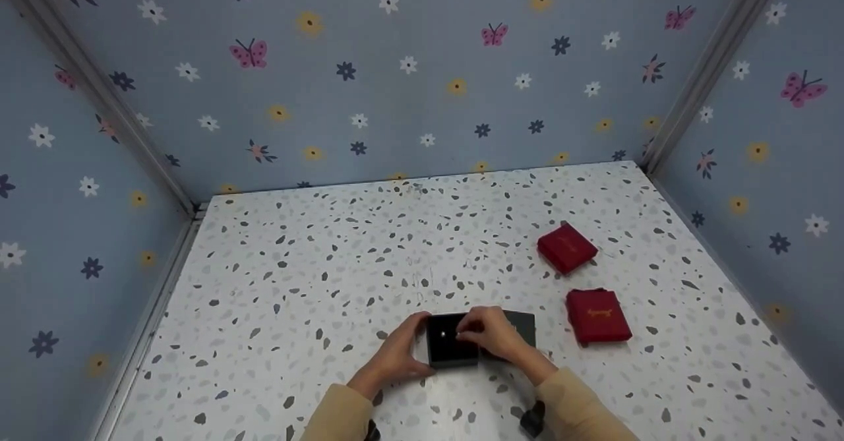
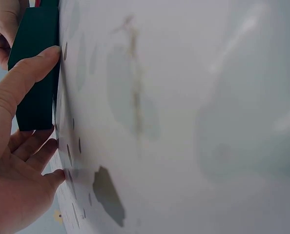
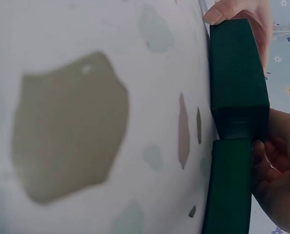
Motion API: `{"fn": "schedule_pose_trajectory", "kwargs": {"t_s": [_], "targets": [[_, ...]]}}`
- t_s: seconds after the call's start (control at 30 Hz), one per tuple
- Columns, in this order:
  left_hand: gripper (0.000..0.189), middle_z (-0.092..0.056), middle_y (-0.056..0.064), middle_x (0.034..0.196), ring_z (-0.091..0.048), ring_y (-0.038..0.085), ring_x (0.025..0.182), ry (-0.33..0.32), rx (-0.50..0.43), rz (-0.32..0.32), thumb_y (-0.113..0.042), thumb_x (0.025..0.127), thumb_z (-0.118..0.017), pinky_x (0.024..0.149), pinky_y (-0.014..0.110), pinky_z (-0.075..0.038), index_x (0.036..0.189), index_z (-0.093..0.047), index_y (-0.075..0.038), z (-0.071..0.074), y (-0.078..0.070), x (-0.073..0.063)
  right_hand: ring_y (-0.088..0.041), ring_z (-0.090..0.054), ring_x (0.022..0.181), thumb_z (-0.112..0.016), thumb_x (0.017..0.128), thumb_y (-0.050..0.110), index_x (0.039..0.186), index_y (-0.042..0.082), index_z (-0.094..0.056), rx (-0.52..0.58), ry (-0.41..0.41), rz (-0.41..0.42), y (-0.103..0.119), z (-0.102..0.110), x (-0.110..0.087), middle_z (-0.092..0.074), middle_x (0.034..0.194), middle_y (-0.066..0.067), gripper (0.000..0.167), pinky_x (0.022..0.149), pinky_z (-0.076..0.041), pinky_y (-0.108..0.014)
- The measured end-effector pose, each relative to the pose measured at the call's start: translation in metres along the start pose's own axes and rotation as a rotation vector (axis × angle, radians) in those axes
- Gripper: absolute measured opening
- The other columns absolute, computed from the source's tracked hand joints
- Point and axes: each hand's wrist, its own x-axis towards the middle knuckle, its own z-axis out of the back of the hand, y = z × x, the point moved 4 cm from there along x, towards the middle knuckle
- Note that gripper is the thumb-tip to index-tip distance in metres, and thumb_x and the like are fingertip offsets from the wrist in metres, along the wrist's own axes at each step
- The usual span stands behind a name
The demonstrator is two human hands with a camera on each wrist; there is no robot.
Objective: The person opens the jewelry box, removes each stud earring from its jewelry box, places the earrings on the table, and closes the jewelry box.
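A dark green jewelry box [image 1: 453,363] with a black inside lies open on the table, its lid [image 1: 522,325] folded out to the right. My left hand [image 1: 397,354] holds the box at its left end, thumb on the near side and fingers on the far side. In the left wrist view the thumb presses the green wall [image 2: 36,105]. Over the box's black inside, my right hand [image 1: 494,333] pinches a tiny shiny piece of jewelry [image 1: 459,335]; its exact kind is too small to tell. Another small shiny stud [image 1: 442,334] sits in the black lining.
Two red boxes with gold lettering lie to the right, one farther back [image 1: 567,248] and one nearer [image 1: 599,316]. The speckled white table [image 1: 297,283] is bounded by flowered blue walls [image 1: 422,85] at the back and both sides.
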Motion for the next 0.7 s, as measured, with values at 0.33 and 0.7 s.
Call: {"fn": "schedule_pose_trajectory", "kwargs": {"t_s": [0.33,0.7], "targets": [[0.092,-0.047,0.002,0.121,-0.042,0.018,0.112,-0.017,0.011,-0.02,-0.012,0.051,-0.082,0.097,0.036,-0.032,0.13,-0.034,-0.007,-0.001,0.0021,-0.0008,-0.008,-0.058,0.073,-0.069,0.075,0.012,0.08,0.009,-0.069,0.05,-0.021,0.009,-0.0004,0.0005,-0.0002,-0.064,0.077,0.004,0.006,0.069,-0.048,-0.025],[0.091,-0.046,0.001,0.123,-0.041,0.019,0.115,-0.012,0.023,-0.01,-0.014,0.052,-0.082,0.099,0.036,-0.03,0.13,-0.035,-0.009,-0.0009,0.0023,-0.0009,-0.006,-0.054,0.065,-0.067,0.077,0.013,0.082,0.009,-0.068,0.06,-0.035,-0.01,-0.002,0.0023,0.0016,-0.063,0.077,0.004,0.006,0.058,-0.047,-0.022]]}}
